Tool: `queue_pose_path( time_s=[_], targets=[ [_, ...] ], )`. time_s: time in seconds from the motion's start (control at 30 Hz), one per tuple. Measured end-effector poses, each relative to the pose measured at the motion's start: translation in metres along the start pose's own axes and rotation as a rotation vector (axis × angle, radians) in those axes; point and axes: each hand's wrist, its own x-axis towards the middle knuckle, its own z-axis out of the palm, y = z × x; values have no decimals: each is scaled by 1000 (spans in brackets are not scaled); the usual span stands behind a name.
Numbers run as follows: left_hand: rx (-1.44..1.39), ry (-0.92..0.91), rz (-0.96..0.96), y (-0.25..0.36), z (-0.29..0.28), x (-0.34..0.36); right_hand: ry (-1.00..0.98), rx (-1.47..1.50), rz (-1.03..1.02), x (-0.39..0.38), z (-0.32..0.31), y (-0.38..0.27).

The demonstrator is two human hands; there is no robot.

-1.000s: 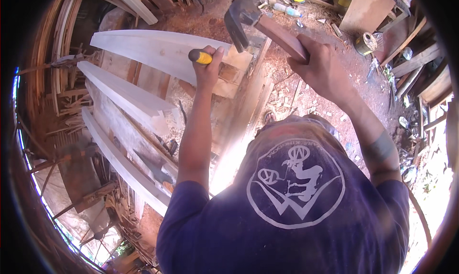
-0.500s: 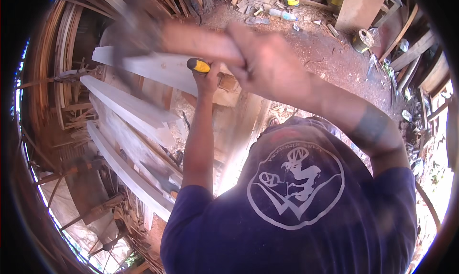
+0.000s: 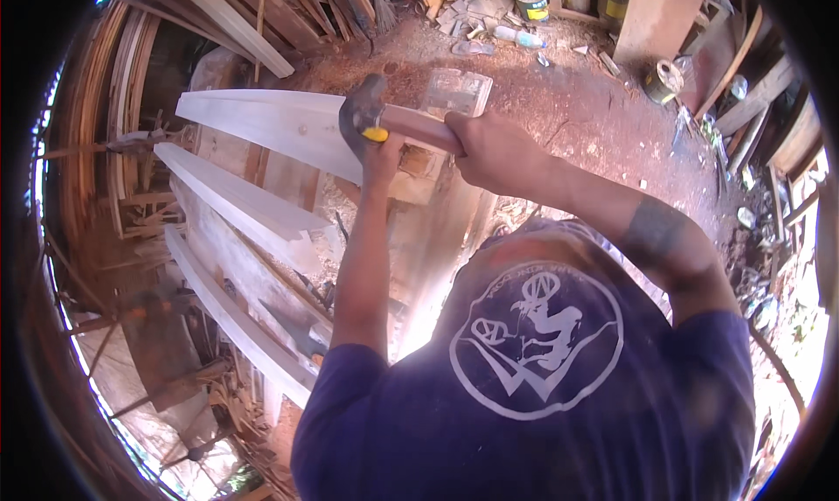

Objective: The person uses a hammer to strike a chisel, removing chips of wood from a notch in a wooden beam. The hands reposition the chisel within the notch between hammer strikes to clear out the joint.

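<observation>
My right hand (image 3: 496,150) is closed around the wooden handle of a claw hammer (image 3: 421,128). The hammer's dark metal head lies over the butt of a chisel (image 3: 376,135), whose yellow handle end just shows. My left hand (image 3: 382,160) grips that chisel upright; its blade is hidden beneath the hand. Under it is a pale wooden piece (image 3: 414,186) with a darker, recessed patch near my fingers. A long whitish plank (image 3: 271,125) runs off to the left from beside the left hand.
More pale shaped planks (image 3: 236,200) lie at the left, with a handsaw (image 3: 293,326) among them. Wood scraps (image 3: 476,7), a plastic bottle (image 3: 520,37) and tins (image 3: 531,3) sit at the far side. Shavings litter the reddish floor (image 3: 559,108).
The hammer has come down from a blurred raised swing onto the chisel's end, covering most of its handle. My left hand has stayed in place.
</observation>
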Motion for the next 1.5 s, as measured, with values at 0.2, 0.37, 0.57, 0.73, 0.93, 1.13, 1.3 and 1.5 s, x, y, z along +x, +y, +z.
queue_pose_path(
  time_s=[0.2,0.37,0.57,0.73,0.93,1.13,1.3,1.5],
  targets=[
    [112,-17,-194,36,6,-4,62,186,165,-37,-34,25],
    [158,164,13,53,24,-37,199,218,438,-94,-35,53],
    [135,266,-52,60,25,-15,282,112,500,-128,-39,54],
    [234,8,-197,48,3,-10,-10,95,418,-119,-43,23],
    [285,-99,-130,34,-9,-1,-22,-246,139,-24,21,-9],
    [306,-154,-209,38,-6,2,-7,-142,289,-61,7,31],
    [258,-110,-170,61,-9,-12,48,68,563,-118,-2,50],
    [262,31,190,30,-14,-81,211,110,707,-151,0,66]
  ],
)
